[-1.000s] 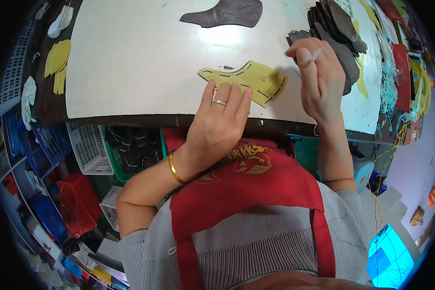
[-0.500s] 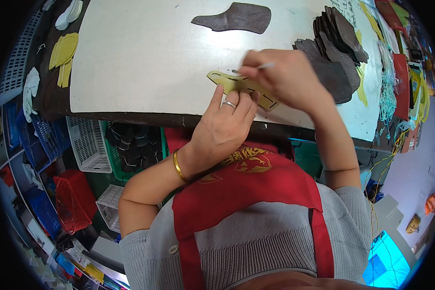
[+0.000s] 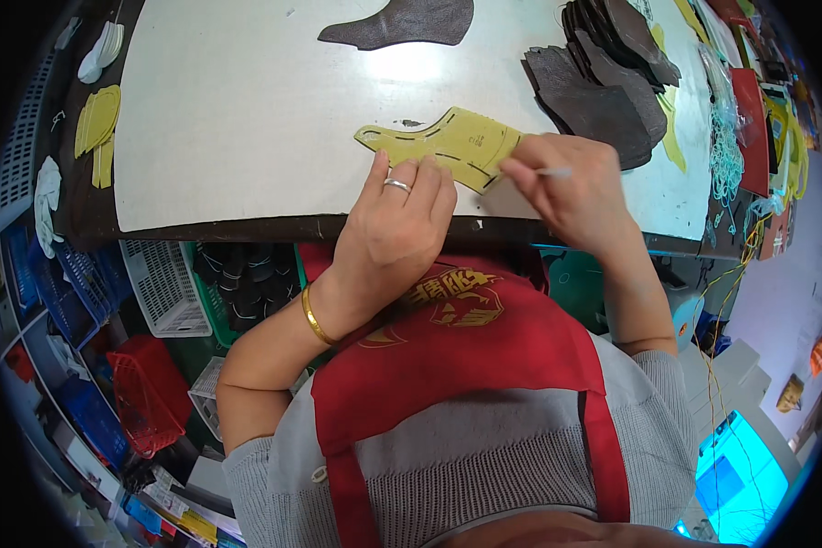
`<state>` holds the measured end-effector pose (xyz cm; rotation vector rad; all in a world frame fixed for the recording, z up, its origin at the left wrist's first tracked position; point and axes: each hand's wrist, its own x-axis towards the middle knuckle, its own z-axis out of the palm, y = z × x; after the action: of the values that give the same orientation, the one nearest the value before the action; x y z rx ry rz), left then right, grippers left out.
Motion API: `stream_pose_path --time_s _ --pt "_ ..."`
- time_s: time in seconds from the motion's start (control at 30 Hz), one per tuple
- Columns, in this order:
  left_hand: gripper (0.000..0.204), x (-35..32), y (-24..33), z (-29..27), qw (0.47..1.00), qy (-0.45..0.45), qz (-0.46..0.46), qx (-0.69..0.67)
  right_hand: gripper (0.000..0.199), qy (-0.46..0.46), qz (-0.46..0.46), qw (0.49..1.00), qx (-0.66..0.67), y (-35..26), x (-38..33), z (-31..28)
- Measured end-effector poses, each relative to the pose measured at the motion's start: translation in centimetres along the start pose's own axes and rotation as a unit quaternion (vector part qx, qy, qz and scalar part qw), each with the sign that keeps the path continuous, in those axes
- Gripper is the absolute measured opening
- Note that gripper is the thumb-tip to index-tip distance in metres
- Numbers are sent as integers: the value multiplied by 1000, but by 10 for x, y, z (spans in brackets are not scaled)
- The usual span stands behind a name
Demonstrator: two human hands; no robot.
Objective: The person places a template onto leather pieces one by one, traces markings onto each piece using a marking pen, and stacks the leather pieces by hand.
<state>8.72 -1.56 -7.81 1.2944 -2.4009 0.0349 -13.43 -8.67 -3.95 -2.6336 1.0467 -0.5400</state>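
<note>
A yellow pattern template [image 3: 461, 137] with dark slots along its edges lies near the front of the white work board [image 3: 237, 119]. My left hand [image 3: 397, 219], a ring on one finger, rests its outstretched fingertips on the template's lower left edge. At the template's right end my right hand [image 3: 575, 192] pinches a thin pale pen [image 3: 553, 172]; its tip is hidden by the fingers. A small dark patch shows by the template's upper edge; I cannot tell what it belongs to. Farther off lies a dark brown leather piece [image 3: 411, 23] of similar shape.
Stacked dark leather pieces [image 3: 603, 114] sit at the right, beside tangled turquoise cord [image 3: 726, 155]. More yellow templates [image 3: 99, 119] and a white glove [image 3: 47, 196] lie at the left. Below the table edge stand a white crate [image 3: 163, 292] and a red basket [image 3: 146, 393].
My right hand has moved from the template's upper edge to its right end, uncovering most of it. The table's contents sit further left in view; my left hand still rests on the template.
</note>
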Motion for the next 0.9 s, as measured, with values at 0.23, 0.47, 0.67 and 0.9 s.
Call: stream_pose_path --time_s 0.23,0.47,0.67,0.9 --pt "38 9 2 -1 1000 -6 14 6 20 124 119 985 -4 14 -10 14" --pt "40 12 1 -1 1000 -26 8 5 19 32 165 973 158 -22 -16 10" --pt "32 13 -5 7 999 15 8 34 29 -65 288 955 -20 -2 27 11" --pt "31 44 -42 21 989 133 55 -45 20 89 365 887 267 29 -24 -31"
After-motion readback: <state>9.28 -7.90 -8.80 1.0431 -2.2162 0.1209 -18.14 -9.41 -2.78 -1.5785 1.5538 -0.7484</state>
